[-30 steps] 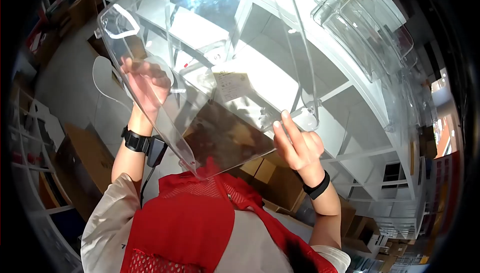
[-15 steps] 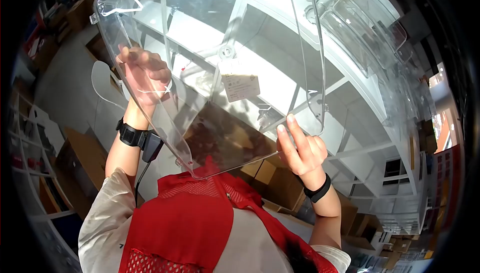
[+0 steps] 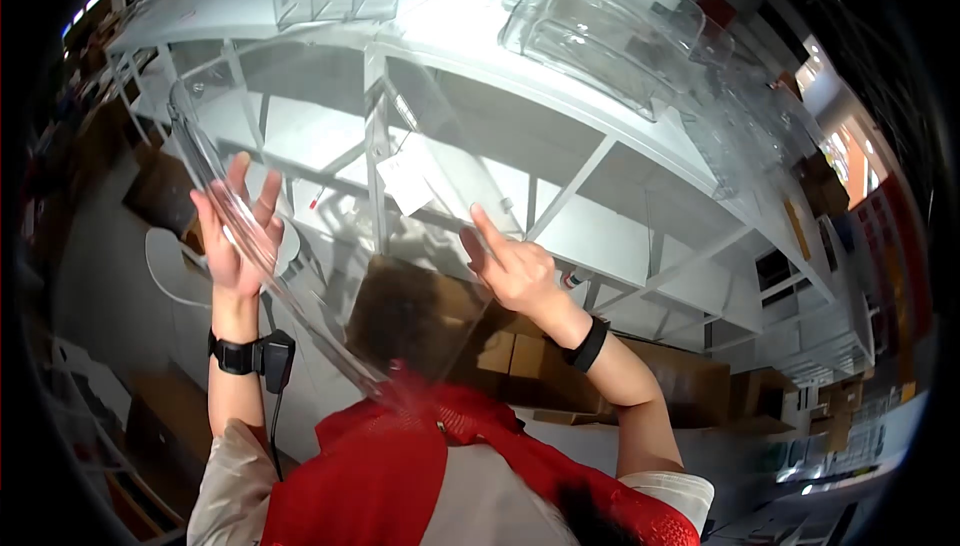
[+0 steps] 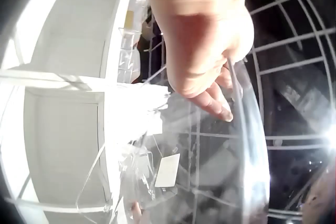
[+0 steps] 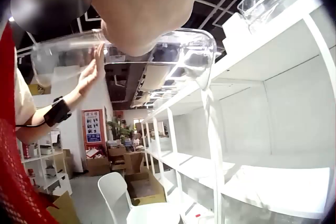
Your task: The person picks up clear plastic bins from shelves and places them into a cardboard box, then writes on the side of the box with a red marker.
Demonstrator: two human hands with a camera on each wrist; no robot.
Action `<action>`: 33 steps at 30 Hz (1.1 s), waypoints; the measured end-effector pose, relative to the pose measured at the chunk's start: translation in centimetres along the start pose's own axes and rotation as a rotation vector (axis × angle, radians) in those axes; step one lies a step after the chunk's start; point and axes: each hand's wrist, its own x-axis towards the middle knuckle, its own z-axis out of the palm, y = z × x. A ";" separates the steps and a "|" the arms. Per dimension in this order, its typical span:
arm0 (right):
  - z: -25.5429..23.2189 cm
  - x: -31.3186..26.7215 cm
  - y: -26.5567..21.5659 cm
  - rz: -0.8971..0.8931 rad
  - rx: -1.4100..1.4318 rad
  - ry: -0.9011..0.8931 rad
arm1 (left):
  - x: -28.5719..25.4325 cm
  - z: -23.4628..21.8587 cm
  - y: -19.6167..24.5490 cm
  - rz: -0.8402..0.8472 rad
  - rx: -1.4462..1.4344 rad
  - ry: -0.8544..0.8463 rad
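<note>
A large clear plastic cover (image 3: 440,136) with a thick rounded rim is held up between both hands, seen nearly edge-on and blurred in the head view. My left hand (image 3: 240,251) grips its left rim, thumb on one side and fingers on the other; the left wrist view shows the rim (image 4: 244,129) running into that grasp. My right hand (image 3: 520,271) holds the cover by its lower right corner, index finger stretched out along it, thumb hidden. A white label (image 3: 405,184) shows on the cover.
White shelving (image 3: 600,181) stands ahead, with several clear plastic pieces (image 3: 590,36) stacked on top. Below the hands is an open cardboard box (image 3: 410,311). A white chair (image 5: 113,190) stands beside the shelving, with another cardboard box (image 5: 144,188) behind it.
The cover has swung from facing me to nearly edge-on. My right hand has moved inward to the left, and my left hand down and left, its thumb now in sight. The view has shifted along the shelving.
</note>
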 end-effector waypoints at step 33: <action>1.0 2.0 -5.5 1.056 1.879 -0.280 | -7.2 -1.5 -5.8 -0.196 -0.042 0.586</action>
